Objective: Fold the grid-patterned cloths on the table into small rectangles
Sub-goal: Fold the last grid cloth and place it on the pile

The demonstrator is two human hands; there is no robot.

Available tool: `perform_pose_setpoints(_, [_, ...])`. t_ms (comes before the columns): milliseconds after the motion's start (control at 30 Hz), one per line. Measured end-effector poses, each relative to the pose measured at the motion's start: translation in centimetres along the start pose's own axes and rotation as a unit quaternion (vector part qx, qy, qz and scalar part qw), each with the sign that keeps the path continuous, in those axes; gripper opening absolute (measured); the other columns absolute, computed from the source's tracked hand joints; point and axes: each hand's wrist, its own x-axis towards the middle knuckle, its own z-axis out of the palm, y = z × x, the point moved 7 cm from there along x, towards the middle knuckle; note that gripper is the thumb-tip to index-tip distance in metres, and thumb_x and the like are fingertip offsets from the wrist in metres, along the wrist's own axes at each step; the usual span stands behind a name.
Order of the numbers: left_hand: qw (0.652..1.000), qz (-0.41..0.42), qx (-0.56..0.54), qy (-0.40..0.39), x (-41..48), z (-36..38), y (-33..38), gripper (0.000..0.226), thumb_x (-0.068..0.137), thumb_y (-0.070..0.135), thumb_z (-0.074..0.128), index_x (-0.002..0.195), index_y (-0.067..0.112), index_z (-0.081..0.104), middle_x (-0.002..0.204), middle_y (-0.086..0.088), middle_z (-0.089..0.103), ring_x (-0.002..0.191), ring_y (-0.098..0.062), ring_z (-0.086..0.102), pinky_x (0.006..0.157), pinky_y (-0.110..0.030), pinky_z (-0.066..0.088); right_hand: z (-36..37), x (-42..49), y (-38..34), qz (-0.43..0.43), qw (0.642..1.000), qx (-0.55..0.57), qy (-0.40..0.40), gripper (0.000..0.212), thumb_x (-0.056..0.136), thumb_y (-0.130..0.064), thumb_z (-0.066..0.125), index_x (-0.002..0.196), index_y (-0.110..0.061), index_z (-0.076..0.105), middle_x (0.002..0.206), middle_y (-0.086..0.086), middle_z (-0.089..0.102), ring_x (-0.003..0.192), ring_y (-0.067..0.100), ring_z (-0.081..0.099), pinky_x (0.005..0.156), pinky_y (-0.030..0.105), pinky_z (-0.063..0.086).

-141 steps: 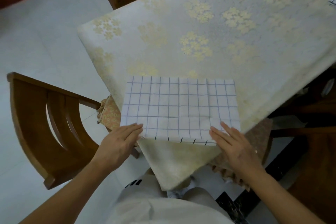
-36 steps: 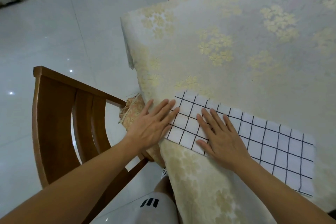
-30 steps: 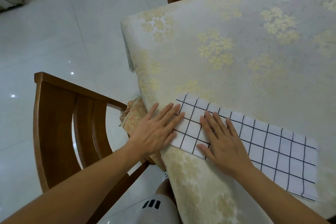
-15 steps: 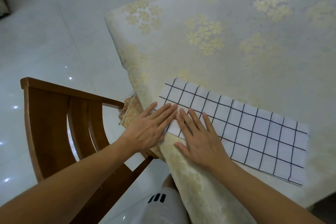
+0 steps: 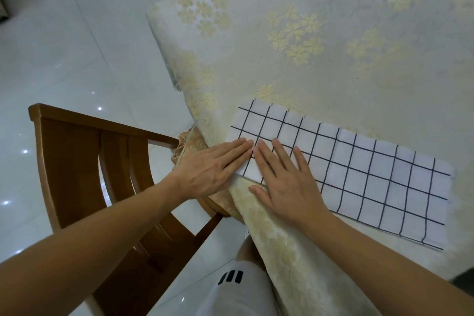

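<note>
Here both hands (image 5: 246,172) apparently press the cloth's (image 5: 359,172) left end.

White cloth (image 5: 359,169) with black grid; cream tablecloth (image 5: 333,59) with gold flowers; brown chair (image 5: 77,161).

Both forearms (image 5: 110,236) are bare to the edge of view, with no sleeves, watch or rings showing. The left hand (image 5: 210,169) and right hand (image 5: 289,185) have short, unpainted nails. White shorts (image 5: 238,292) carry three short black bars (image 5: 230,277) near the hem.
</note>
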Motion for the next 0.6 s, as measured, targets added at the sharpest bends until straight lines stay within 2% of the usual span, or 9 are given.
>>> perform_pose_setpoints(100, [1.000,0.014,-0.001,0.011,0.0,-0.5,-0.3,0.060,0.102,0.021,0.038,0.153,-0.002,0.018,0.161,-0.020,0.019,0.150,-0.031,0.018,0.120,-0.043,0.026,-0.2,0.3,-0.3,0.011,1.000,-0.004,0.004,0.077,0.101,-0.063,0.018,0.159,-0.013,0.018,0.166,0.006,0.015,0.154,0.028,0.010,0.118,0.060,0.018])
perform_pose_setpoints(267, [0.999,0.004,-0.007,0.032,0.3,-0.7,-0.2,0.055,0.099,0.014,0.022,0.151,-0.003,0.027,0.158,-0.020,0.029,0.147,-0.031,0.028,0.117,-0.042,0.034,-0.6,0.4,-0.7,0.032,0.999,0.000,0.033,0.076,0.101,-0.061,0.024,0.157,-0.011,0.023,0.164,0.008,0.023,0.152,0.030,0.018,0.116,0.062,0.022])
perform_pose_setpoints(333, [0.999,0.001,-0.009,0.040,0.1,-0.7,0.0,0.054,0.099,0.012,0.022,0.150,-0.003,0.029,0.156,-0.020,0.031,0.146,-0.031,0.030,0.117,-0.042,0.033,-0.6,0.3,-0.9,0.039,0.998,-0.006,0.044,0.069,0.104,-0.054,0.024,0.157,-0.010,0.025,0.164,0.010,0.024,0.151,0.031,0.021,0.114,0.063,0.024])
perform_pose_setpoints(467, [0.999,-0.008,0.002,0.042,-0.6,-1.0,-0.5,0.054,0.099,0.009,0.019,0.150,-0.003,0.030,0.157,-0.021,0.029,0.147,-0.032,0.027,0.119,-0.044,0.027,-0.3,-0.2,-0.7,0.029,0.997,-0.016,0.075,0.058,0.100,-0.025,0.025,0.155,-0.007,0.028,0.163,0.012,0.026,0.150,0.034,0.023,0.113,0.066,0.024])
perform_pose_setpoints(600, [0.998,-0.041,0.024,0.040,-1.0,-1.4,-1.4,0.055,0.098,0.009,0.017,0.150,-0.001,0.031,0.158,-0.021,0.028,0.147,-0.032,0.026,0.118,-0.044,0.026,-0.1,-0.9,-0.6,0.039,0.996,-0.010,0.077,0.060,0.099,-0.027,0.024,0.156,-0.008,0.025,0.164,0.011,0.022,0.152,0.033,0.019,0.115,0.066,0.022])
